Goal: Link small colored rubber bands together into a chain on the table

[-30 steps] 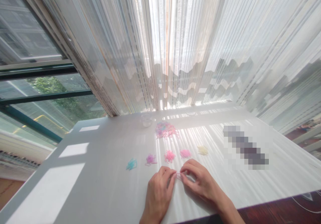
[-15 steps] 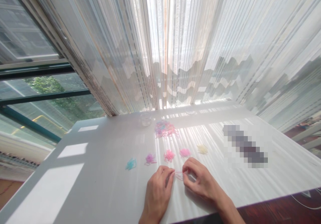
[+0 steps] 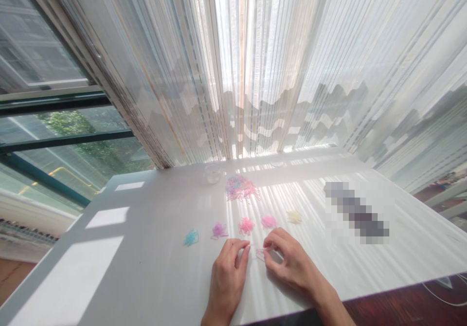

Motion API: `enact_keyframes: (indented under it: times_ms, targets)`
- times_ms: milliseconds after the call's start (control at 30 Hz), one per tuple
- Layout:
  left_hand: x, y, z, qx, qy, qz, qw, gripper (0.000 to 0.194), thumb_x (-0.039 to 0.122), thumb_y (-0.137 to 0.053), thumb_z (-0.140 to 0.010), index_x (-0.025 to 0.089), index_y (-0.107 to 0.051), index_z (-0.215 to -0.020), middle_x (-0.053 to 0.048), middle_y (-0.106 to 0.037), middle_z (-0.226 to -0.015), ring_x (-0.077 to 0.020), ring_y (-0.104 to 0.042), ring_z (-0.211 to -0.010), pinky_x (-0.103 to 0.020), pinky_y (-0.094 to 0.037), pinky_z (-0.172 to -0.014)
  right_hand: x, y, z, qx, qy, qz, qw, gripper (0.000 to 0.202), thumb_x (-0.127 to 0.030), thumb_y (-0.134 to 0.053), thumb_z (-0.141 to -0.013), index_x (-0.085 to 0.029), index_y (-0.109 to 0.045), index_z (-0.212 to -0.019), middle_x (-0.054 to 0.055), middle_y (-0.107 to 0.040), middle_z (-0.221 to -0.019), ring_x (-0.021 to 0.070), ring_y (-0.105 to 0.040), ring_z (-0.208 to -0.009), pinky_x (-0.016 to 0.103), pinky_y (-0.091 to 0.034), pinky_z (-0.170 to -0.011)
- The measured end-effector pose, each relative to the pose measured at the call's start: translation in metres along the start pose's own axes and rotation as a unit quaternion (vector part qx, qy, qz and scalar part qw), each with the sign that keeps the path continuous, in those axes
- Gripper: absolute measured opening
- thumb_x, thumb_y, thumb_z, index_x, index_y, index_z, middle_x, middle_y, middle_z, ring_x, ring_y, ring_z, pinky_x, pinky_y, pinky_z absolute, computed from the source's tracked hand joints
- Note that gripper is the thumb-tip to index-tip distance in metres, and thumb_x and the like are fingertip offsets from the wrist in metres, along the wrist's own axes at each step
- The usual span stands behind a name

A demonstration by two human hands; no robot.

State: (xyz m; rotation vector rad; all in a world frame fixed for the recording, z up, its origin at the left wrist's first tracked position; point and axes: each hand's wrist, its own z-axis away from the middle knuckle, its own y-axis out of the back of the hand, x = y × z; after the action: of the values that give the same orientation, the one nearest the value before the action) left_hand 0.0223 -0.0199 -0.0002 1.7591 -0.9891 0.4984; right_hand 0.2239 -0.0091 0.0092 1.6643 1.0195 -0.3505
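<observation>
Left hand [image 3: 228,275]: near the front of the white smooth-topped table [image 3: 153,267]; thumb and forefinger pinched together, a faint pinkish strand showing at their tips. Whether this strand joins the loops opposite cannot be told.

Right hand [image 3: 288,255]: just beside the left, fingertips apart from it; thumb and forefinger closed on thin pale-pink elastic-looking loops [image 3: 260,254], which reach into the gap between the hands. Exact count unclear.

Set out by colour, five small piles in a slanting row beyond the hands, each apart from its neighbours:
– teal, thin loops [image 3: 190,238], leftmost;
– purple, thin loops [image 3: 219,230];
– deep pink, thin loops [image 3: 245,226], mid-row;
– lighter pink, thin loops [image 3: 269,221], just beyond the right hand;
– pale yellow, thin loops [image 3: 294,216], rightmost.

Unsorted stock: one mixed heap of pink, purple and teal loops [image 3: 241,188], behind the row, broader than any single pile.

Beside the heap, to its left: a clear round container [image 3: 212,174]; contents, if any, not legible.

Assessment: sorting by colour appears well begun, perhaps not half done. Five colour groups are established; the pinched loops are not yet placed, and the mixed heap is left to separate.
</observation>
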Motion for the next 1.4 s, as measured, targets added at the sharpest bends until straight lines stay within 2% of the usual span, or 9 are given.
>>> enact_keyframes:
  times_ms: [233,633,800,1100,1200,1400]
  targets:
    - [0.0026,0.0004,0.0,-0.02,-0.042,-0.025,0.999,0.018,0.027,-0.052,-0.103,0.025,-0.07,-0.106,-0.002,-0.071,-0.094,-0.0145,-0.067,-0.066,-0.027,-0.059,-0.07,0.0041,0.0024,0.0015,0.023,0.05,-0.042,0.998,0.012,-0.018,-0.064,-0.093,-0.022,-0.067,-0.103,0.005,-0.065,-0.091,0.019,-0.067,-0.082,0.03,-0.056,-0.074]
    - [0.0056,0.0032,0.0003,-0.017,-0.06,0.003,0.998,0.018,0.029,-0.053,-0.104,0.023,-0.071,-0.106,-0.004,-0.07,-0.091,-0.0115,-0.059,-0.059,-0.024,-0.055,-0.063,-0.0012,0.0047,-0.0012,0.016,0.055,-0.041,0.998,0.013,-0.018,-0.061,-0.096,-0.023,-0.073,-0.097,0.005,-0.068,-0.087,0.0184,-0.068,-0.079,0.029,-0.058,-0.071]
    - [0.0043,0.0031,0.0012,-0.02,-0.055,0.003,0.998,0.016,0.029,-0.056,-0.103,0.024,-0.07,-0.105,-0.003,-0.071,-0.093,-0.0115,-0.059,-0.06,-0.024,-0.054,-0.064,-0.0025,0.0058,-0.0015,0.034,0.055,-0.044,0.997,0.012,-0.021,-0.062,-0.095,-0.022,-0.073,-0.1,0.006,-0.07,-0.088,0.0192,-0.069,-0.079,0.03,-0.059,-0.072]
    - [0.0025,0.0012,0.0007,-0.017,-0.052,-0.014,0.998,0.015,0.027,-0.055,-0.103,0.025,-0.07,-0.104,-0.002,-0.071,-0.094,-0.0125,-0.063,-0.063,-0.025,-0.055,-0.067,-0.0006,0.004,-0.0012,0.03,0.044,-0.04,0.998,0.013,-0.019,-0.06,-0.096,-0.022,-0.072,-0.093,0.005,-0.069,-0.086,0.0181,-0.068,-0.079,0.029,-0.057,-0.072]
    - [0.0044,0.0023,-0.0005,-0.01,-0.046,-0.017,0.999,0.015,0.026,-0.055,-0.103,0.024,-0.07,-0.104,-0.002,-0.071,-0.093,-0.0125,-0.064,-0.064,-0.025,-0.056,-0.066,-0.0017,0.0047,-0.0021,0.056,0.033,-0.022,0.998,0.014,-0.02,-0.059,-0.097,-0.022,-0.072,-0.091,0.004,-0.068,-0.084,0.0184,-0.067,-0.076,0.029,-0.056,-0.07]
    - [0.0087,0.0042,-0.0013,-0.012,-0.042,-0.033,0.998,0.017,0.026,-0.053,-0.102,0.023,-0.07,-0.102,-0.004,-0.072,-0.092,-0.0143,-0.067,-0.068,-0.025,-0.058,-0.065,0.0051,0.003,-0.0036,0.163,-0.048,0.027,0.985,0.021,-0.033,-0.058,-0.1,-0.022,-0.07,-0.088,0.005,-0.07,-0.08,0.0193,-0.062,-0.067,0.032,-0.054,-0.067]
